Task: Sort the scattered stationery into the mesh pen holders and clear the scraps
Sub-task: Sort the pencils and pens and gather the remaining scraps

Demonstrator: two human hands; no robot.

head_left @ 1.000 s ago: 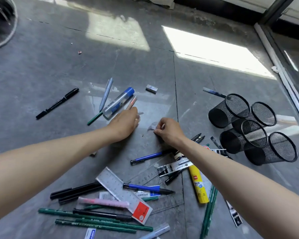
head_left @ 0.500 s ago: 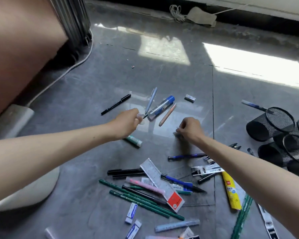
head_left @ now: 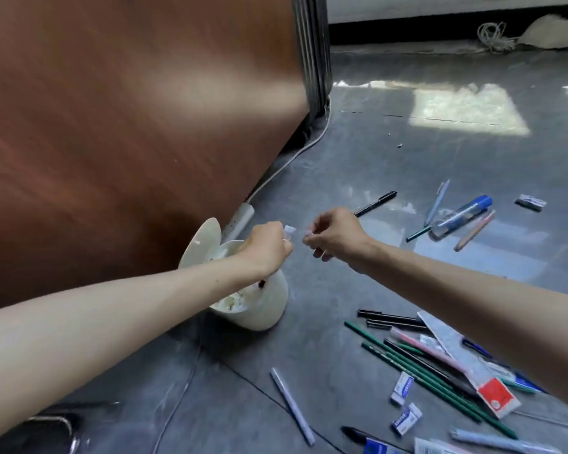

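My left hand grips a small pale scrap above a white bin whose lid stands open. Close to its right, my right hand pinches another tiny scrap between thumb and fingers. Both hands hover just past the bin's rim. Scattered stationery lies on the grey floor: a black marker, a blue-capped clear tube, a pink pencil, and a heap of green pencils, a ruler and erasers at the lower right. The mesh pen holders are out of view.
A large brown wooden panel fills the left, with a white cable running along its foot. A white pen lies near the bottom centre. A small sharpener sits at far right. A dark object is at the bottom left.
The view has swung left from the stationery pile to the bin. Both hands lifted off the floor with scraps and moved over the open bin, close together.
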